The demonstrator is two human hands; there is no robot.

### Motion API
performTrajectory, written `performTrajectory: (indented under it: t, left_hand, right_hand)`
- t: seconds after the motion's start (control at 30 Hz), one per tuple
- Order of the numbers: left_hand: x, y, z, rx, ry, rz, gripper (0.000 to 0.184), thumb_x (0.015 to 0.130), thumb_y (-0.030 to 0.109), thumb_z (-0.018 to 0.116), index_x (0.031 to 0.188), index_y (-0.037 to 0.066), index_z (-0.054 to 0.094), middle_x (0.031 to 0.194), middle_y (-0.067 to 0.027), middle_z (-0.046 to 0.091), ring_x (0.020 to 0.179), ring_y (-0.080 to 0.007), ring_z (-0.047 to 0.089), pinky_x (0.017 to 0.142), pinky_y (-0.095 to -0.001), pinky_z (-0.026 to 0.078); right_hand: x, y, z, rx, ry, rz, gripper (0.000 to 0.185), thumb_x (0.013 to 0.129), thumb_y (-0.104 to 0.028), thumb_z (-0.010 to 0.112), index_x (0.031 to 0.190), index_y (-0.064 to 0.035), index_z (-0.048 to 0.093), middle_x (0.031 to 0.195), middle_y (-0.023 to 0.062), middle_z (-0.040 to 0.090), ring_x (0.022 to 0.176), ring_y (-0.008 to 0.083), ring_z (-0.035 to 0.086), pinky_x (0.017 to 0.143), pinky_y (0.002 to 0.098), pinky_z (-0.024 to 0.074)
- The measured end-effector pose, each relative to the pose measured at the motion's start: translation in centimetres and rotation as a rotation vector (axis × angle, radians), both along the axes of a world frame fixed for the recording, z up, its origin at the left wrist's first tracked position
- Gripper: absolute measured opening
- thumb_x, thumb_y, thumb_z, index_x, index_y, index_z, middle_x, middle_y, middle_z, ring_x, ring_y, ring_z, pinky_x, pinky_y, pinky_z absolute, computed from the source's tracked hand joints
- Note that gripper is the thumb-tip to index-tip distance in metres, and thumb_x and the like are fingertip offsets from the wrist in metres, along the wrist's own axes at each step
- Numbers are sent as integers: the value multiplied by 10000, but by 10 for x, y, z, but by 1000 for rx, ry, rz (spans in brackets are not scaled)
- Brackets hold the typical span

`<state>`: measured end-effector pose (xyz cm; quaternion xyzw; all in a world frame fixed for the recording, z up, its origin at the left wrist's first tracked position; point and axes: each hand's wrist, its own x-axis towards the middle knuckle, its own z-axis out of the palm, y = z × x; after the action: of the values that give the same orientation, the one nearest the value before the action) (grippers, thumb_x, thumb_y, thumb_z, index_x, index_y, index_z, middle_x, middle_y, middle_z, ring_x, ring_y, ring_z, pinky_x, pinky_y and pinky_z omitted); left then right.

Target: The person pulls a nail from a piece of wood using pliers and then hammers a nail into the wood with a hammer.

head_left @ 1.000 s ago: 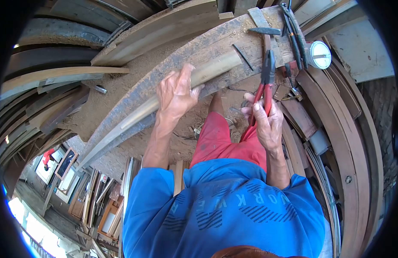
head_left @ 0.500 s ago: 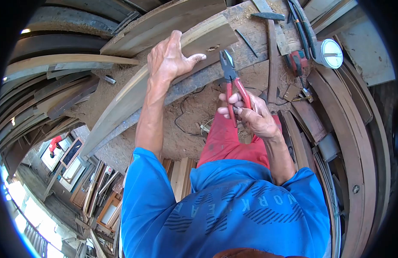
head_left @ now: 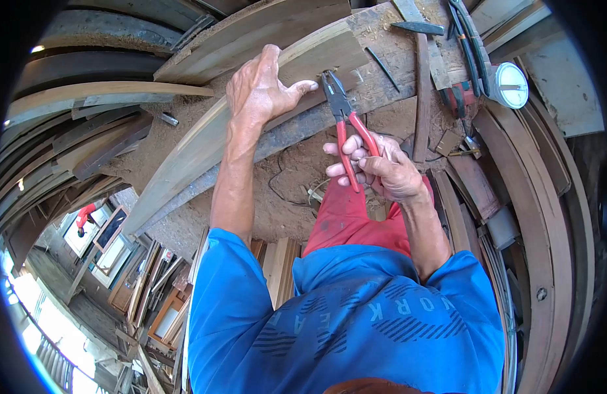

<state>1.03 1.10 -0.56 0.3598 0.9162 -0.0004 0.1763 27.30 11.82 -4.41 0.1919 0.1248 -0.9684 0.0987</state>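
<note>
While our left hand (head_left: 259, 95) probably steadies a long pale wooden board (head_left: 337, 52) (gripping? can't tell), our right hand (head_left: 385, 169) clutches red-handled steel pliers (head_left: 337, 104) over it.

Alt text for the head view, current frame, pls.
A right hand holds red-handled pliers, tips at a wooden plank near its end; the left hand lies on the plank, thumb spread. To the right are a hammer and a white-lidded tub.
</note>
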Motion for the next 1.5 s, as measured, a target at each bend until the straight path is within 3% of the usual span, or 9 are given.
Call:
performTrajectory:
  t: [0.2,0.4,0.7,0.8,0.9,1.1,1.3,1.4,1.5]
  left_hand:
    - [5,-3,-1,62,36,-14,729,664,550,961,1070,59,606,991,-198,759,959,-417,742,805,-518,589]
    - [6,-2,0,51,30,-11,738,660,555,960,1083,61,610,1012,-192,759,970,-417,738,810,-518,589]
    - [14,-2,2,122,77,-43,825,637,568,964,1160,53,587,1041,-201,751,1009,-423,715,848,-490,573]
    - [17,-7,-4,166,117,-81,808,653,543,962,1166,50,580,1015,-205,736,985,-427,705,834,-497,565]
    - [20,-10,-7,175,149,-91,789,665,521,961,1166,46,579,984,-199,722,955,-424,698,814,-504,557]
    - [24,-9,-5,162,161,-86,766,655,503,967,1137,36,598,992,-180,713,934,-411,693,801,-504,549]
    - [24,-12,-2,161,141,-117,759,645,495,973,1119,29,606,988,-170,712,905,-402,694,771,-498,551]
    - [22,-11,-4,178,155,-123,761,641,501,974,1115,30,610,987,-166,716,900,-400,699,761,-496,554]
    - [26,-11,-4,169,156,-106,759,638,517,972,1105,34,619,986,-165,718,907,-395,705,763,-495,555]
  right_hand:
    - [-4,-1,5,-92,-84,4,283,1042,-122,617,1294,4,585,1411,274,614,1133,328,756,882,411,674]
    - [-4,-15,10,-178,-144,-121,191,1090,-147,584,1225,-11,585,1304,264,681,913,222,765,752,373,673]
    - [-4,-16,2,-72,-190,-82,294,1118,-253,584,1320,-49,523,1131,201,738,809,171,733,691,322,633]
    - [-4,-11,2,-218,-143,-22,350,1119,-297,580,1364,-48,555,1123,193,743,820,202,721,689,346,625]
    - [-4,-6,-1,-244,-159,71,399,1117,-338,582,1362,-24,574,984,111,712,749,175,670,630,319,578]
    - [-5,-14,-8,-395,-172,161,360,1109,-367,600,1181,-16,636,811,-13,538,640,96,488,544,259,430]
    - [-5,-13,0,-464,-174,153,332,1106,-373,610,1119,-42,628,784,-24,520,631,79,471,546,255,434]
    - [-5,-16,-3,-185,-153,169,323,1110,-372,604,1109,-51,638,773,-31,511,618,71,456,539,245,421]
    - [-6,-12,1,-195,-193,186,324,1117,-379,589,1034,-68,625,769,-35,507,601,67,436,528,237,399]
